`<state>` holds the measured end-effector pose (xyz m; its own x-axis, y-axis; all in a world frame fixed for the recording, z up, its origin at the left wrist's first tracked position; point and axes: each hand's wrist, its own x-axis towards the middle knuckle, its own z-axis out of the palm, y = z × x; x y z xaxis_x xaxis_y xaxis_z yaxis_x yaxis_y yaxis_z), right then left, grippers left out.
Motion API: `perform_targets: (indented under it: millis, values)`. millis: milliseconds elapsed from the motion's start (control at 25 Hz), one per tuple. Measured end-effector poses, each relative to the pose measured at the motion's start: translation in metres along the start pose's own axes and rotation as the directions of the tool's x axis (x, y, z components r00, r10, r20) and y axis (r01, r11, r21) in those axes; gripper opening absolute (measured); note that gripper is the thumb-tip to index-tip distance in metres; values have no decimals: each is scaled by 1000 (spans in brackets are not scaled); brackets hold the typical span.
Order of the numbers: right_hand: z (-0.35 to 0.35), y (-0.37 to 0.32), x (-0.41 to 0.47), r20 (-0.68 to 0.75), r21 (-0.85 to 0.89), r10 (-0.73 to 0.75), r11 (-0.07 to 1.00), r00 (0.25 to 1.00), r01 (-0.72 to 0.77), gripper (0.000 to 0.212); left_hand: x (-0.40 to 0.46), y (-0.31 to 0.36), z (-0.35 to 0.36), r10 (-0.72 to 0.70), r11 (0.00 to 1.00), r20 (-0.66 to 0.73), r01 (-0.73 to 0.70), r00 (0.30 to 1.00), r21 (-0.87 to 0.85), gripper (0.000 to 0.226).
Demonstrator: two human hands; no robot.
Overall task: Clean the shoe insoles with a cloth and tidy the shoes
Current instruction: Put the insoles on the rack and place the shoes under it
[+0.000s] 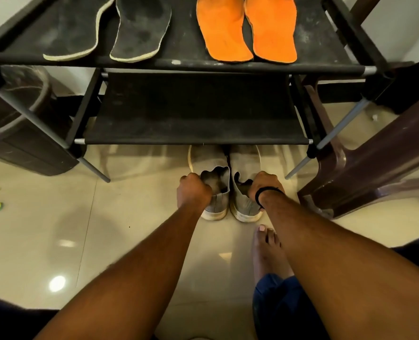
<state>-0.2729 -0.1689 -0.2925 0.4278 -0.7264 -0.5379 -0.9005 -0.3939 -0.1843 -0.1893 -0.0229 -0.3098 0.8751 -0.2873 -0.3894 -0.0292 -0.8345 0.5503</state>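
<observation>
the left hand [193, 191] is curled round the heel collar of the left grey shoe [215, 192], and the right hand [264, 186] is curled round the collar of the right grey shoe [244, 192]; neither hand is spread. the two shoes stand side by side on the tiled floor [44, 229] at about 12 o'clock from the person's bare foot [267, 246], toes tucked under the lower shelf [196, 119] of the shoe rack [365, 69], heels still out in front of it.

up at 12 o'clock on the rack's top shelf lie four insoles: a dark pair [110, 28] toward 11 o'clock and an orange pair [246, 28] toward 1 o'clock, laid flat and apart from the shoes. the dark ones look dusty and blotched, so i judge the wiping is not finished, or not begun, for them; the orange ones look cleaner, though i cannot be sure. no cloth shows anywhere in view.

as a judgement, the step in hand is tidying: lining up or sliding this grey pair under the rack. left to do seems to be cleaning the insoles and likely putting them back in their shoes. a brown plastic chair [375, 155] stands at 3 o'clock, a dark bin [19, 119] at 9 o'clock.
</observation>
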Motion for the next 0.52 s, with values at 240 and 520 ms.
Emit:
perform_targets:
  millis: [240, 520]
  values:
    - [1, -6, -22, 16, 67, -86, 994, 996, 84, 26, -15, -8, -25, 4, 995, 41, -8, 999, 101, 9]
    - [-28, -33, -70, 122, 36, -252, 968, 960, 250, 12, -58, -1, -93, -47, 988, 128, 27, 991, 154, 15]
